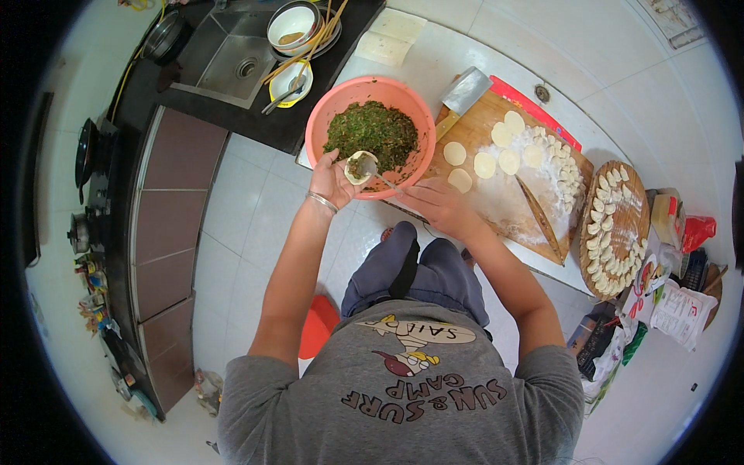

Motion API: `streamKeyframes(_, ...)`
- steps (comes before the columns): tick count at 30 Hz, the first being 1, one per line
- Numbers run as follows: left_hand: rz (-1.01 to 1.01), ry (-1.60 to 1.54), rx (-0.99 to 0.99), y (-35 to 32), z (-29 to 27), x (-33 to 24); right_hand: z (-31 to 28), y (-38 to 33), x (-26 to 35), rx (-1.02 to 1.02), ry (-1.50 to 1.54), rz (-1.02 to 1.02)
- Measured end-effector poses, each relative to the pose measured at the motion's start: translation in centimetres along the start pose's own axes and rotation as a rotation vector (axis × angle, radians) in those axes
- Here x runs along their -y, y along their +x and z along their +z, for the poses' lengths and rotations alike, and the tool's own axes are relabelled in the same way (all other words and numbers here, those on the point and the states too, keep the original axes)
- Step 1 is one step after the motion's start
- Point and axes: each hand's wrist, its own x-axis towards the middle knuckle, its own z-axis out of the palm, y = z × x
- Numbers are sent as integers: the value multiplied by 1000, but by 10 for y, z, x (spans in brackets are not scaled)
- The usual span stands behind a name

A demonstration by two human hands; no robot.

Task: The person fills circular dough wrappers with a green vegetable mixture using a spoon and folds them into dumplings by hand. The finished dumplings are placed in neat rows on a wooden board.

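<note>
A round dumpling wrapper (354, 177) rests in my left hand (332, 184), its fingers curled around the edge, at the near rim of a pink basin (316, 124). Some green filling lies on the wrapper. My right hand (436, 204) grips the handle of a metal spoon (368, 163), whose bowl touches the filling on the wrapper. Chopped green filling (373, 130) is heaped in the basin. To the right, a floured wooden board (492, 203) carries several flat wrappers (485, 164), a rolling pin (540, 215) and rows of small dough pieces (564, 172).
A cleaver (466, 93) lies on the board's far left corner, beside a red strip (535, 112). An oval tray (630, 203) of shaped dumplings stands at the right. Stacked bowls (293, 29) and chopsticks sit by the sink (232, 62). A red stool (318, 327) is below my left arm.
</note>
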Motion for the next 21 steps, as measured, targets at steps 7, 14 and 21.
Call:
streamKeyframes(7,-90,-30,-55,10,2,-1,-5,-13,-5,57,93,104)
streamKeyframes(14,-48,5,35,17,-11,-2,-6,-9,-5,-412,958,897)
streamKeyframes(21,15,-52,78,14,-8,3,3,-9,3,-540,974,1040)
